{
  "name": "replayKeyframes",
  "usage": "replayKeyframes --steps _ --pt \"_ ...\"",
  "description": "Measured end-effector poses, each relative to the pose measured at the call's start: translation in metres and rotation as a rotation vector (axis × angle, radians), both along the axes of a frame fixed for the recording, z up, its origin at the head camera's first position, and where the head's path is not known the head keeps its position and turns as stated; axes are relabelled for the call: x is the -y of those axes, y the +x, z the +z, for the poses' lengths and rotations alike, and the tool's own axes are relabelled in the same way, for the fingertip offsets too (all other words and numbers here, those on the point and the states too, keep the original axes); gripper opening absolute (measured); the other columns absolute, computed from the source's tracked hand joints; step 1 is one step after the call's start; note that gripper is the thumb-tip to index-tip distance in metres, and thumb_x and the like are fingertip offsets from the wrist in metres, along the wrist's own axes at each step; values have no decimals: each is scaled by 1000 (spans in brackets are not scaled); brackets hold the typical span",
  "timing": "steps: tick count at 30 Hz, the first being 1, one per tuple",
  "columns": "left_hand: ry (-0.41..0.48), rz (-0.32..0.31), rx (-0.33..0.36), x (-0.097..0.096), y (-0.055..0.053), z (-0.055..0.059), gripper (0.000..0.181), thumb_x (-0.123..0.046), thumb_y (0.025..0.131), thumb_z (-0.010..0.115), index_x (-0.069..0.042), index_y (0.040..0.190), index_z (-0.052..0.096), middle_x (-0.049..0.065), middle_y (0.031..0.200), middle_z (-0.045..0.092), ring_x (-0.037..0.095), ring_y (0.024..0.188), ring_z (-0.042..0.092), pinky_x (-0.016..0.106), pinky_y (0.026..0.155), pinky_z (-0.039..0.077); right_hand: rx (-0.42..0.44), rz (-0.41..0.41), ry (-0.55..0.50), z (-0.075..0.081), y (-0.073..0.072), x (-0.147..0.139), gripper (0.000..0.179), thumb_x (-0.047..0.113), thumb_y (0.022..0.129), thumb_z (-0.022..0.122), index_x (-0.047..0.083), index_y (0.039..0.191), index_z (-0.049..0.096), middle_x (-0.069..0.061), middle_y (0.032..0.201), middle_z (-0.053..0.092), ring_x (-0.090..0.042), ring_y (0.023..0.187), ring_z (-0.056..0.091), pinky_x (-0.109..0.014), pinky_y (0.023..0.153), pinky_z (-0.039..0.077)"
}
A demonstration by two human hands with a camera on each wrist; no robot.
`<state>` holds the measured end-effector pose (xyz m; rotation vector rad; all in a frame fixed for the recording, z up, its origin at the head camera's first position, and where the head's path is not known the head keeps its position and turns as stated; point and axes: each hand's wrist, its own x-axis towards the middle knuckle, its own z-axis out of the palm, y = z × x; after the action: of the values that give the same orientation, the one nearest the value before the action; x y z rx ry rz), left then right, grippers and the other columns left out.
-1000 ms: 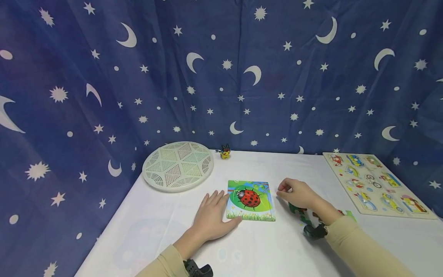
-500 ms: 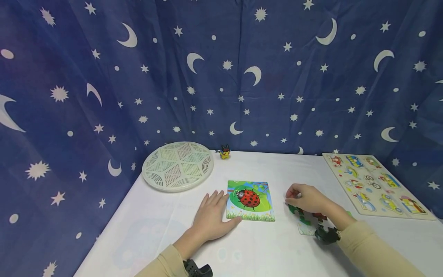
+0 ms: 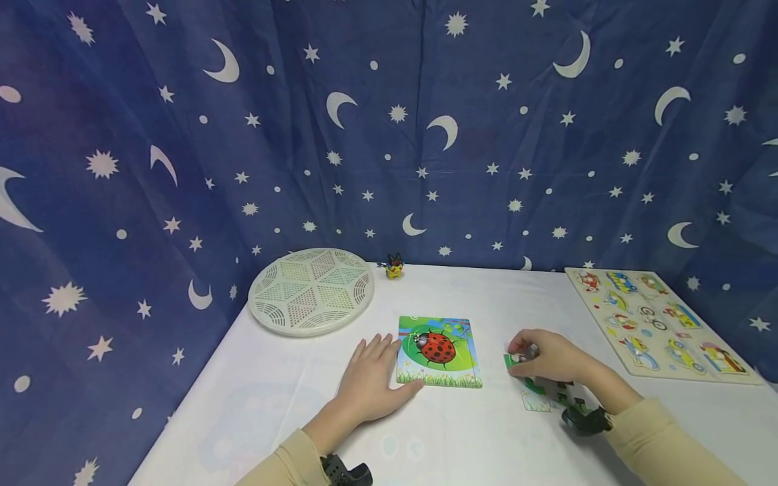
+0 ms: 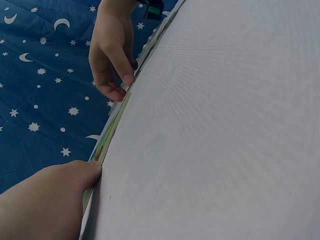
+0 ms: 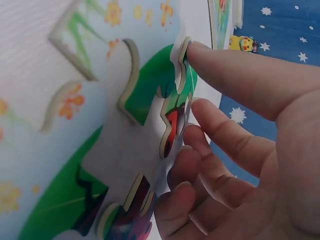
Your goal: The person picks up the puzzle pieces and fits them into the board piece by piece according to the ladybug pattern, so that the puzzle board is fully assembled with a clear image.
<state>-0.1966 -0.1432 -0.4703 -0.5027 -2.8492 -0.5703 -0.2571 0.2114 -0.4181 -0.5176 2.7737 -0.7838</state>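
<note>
In the head view a square ladybug puzzle [image 3: 437, 351] lies flat on the white table, its picture whole to the eye. My left hand [image 3: 373, 388] rests at its left side, fingers extended, with the thumb [image 4: 90, 172] touching its near edge. To the right, my right hand [image 3: 550, 356] pinches a green puzzle piece [image 5: 189, 82] between thumb and fingertips, low over the table. Around and under that hand lie several loose puzzle pieces [image 3: 536, 400] in green, red and pale blue, partly hidden by the hand and wrist. One loose green piece [image 5: 150, 82] shows close by in the right wrist view.
A round pale perforated board [image 3: 313, 291] stands at the back left. Beside it is a small yellow figure [image 3: 394, 267]. A wooden peg puzzle board [image 3: 662, 325] with vehicle pictures lies at the far right. A dark blue curtain [image 3: 389, 189] with moons and stars hangs behind the table.
My right hand has moved right and toward me, away from the ladybug puzzle, down to the loose pieces, and now pinches a green one. The left hand has stayed in place.
</note>
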Motion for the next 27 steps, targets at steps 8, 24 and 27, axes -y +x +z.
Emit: replayKeyframes --steps 8,24,27 --pt "1 -3 -4 0 0 0 90 -70 91 57 -5 152 49 17 157 44 37 148 33 56 123 17 21 51 -48 2 4 -4 39 29 80 89 11 107 67 -2 93 60 -20 75 53 -31 59 45" --pt "19 -3 7 0 1 0 89 -70 91 58 -6 152 49 17 157 44 37 148 33 56 123 17 20 40 -52 2 6 1 37 21 77 91 9 103 67 0 90 62 -20 79 53 -32 66 48" --pt "17 -4 6 0 0 0 89 -70 91 58 -6 152 49 17 156 45 37 148 33 56 122 17 16 17 -55 1 7 4 39 19 76 92 10 102 65 -1 88 60 -20 80 54 -33 67 47"
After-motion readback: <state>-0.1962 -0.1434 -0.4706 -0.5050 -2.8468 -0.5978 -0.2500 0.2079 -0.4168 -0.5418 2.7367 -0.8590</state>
